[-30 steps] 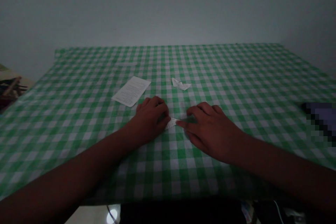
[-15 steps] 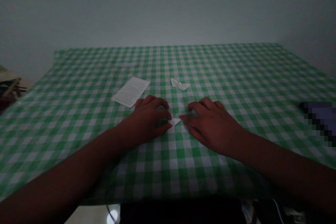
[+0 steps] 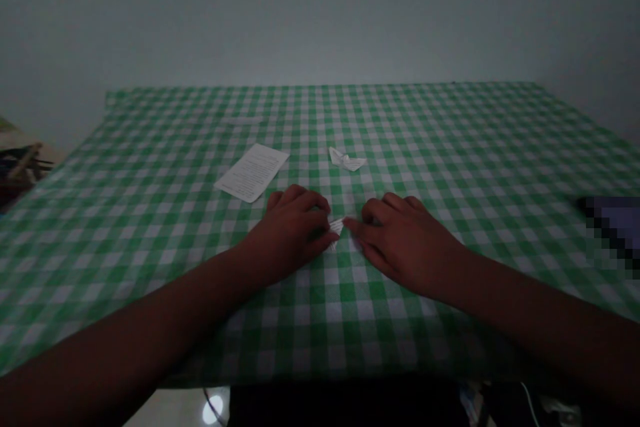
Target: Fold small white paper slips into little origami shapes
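A small folded piece of printed paper [image 3: 336, 225] lies on the checked tablecloth between my hands. The thumb and fingers of my left hand [image 3: 295, 230] close on its left part and hide much of it. My right hand [image 3: 400, 237] is bent over the cloth, its index fingertip touching the paper's right corner and its thumb lower down. Beyond the hands sits a folded paper boat [image 3: 346, 160]. To its left a flat sheet of printed paper [image 3: 254, 172] lies at a slant, just past my left hand.
A green and white checked tablecloth [image 3: 450, 147] covers the table, which reaches back to a plain wall [image 3: 320, 13]. A dark device [image 3: 615, 223], partly pixelated, lies at the right edge. Towards the back left is a thin pale strip [image 3: 245, 121].
My left thumb has come further over the folded paper, covering more of it. My right index fingertip stays at its right corner. The whole view has shifted slightly.
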`<state>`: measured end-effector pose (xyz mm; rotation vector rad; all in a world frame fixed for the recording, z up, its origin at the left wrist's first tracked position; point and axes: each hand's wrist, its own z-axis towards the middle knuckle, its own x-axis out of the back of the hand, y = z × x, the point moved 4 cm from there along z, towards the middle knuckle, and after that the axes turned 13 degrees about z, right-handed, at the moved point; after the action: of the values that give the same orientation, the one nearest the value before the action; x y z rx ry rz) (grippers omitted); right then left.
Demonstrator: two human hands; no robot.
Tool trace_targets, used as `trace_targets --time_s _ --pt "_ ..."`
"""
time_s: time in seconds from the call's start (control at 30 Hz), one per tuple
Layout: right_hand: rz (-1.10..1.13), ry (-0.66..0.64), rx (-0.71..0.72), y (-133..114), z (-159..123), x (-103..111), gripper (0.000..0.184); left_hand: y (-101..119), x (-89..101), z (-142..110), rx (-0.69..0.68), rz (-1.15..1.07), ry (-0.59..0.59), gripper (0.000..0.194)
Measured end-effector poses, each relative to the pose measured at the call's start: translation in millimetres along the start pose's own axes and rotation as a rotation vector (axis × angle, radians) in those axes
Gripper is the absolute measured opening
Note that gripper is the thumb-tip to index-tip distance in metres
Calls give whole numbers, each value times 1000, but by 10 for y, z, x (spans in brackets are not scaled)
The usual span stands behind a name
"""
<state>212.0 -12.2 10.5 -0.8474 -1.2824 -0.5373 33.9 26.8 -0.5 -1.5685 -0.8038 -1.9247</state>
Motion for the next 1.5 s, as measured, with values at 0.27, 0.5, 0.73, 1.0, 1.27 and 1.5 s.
trace_targets --time_s 0.27,0.5,0.73,1.0,1.27,1.5 --pt "109 54 -53 61 142 -74 32 -36 16 25 -51 -68 -31 5" --pt "128 110 -43 63 215 -120 26 8 15 30 -40 -52 -23 4" --pt "146 121 -63 101 230 -77 24 19 35 20 -76 -22 4 4" --pt "241 48 -90 139 215 -5 34 17 22 17 -84 -1 11 4" --pt "274 84 -78 149 261 -91 23 16 44 21 -95 -17 -20 3" --pt "219 80 -112 130 247 -89 35 -2 11 19 -96 -21 -23 5"
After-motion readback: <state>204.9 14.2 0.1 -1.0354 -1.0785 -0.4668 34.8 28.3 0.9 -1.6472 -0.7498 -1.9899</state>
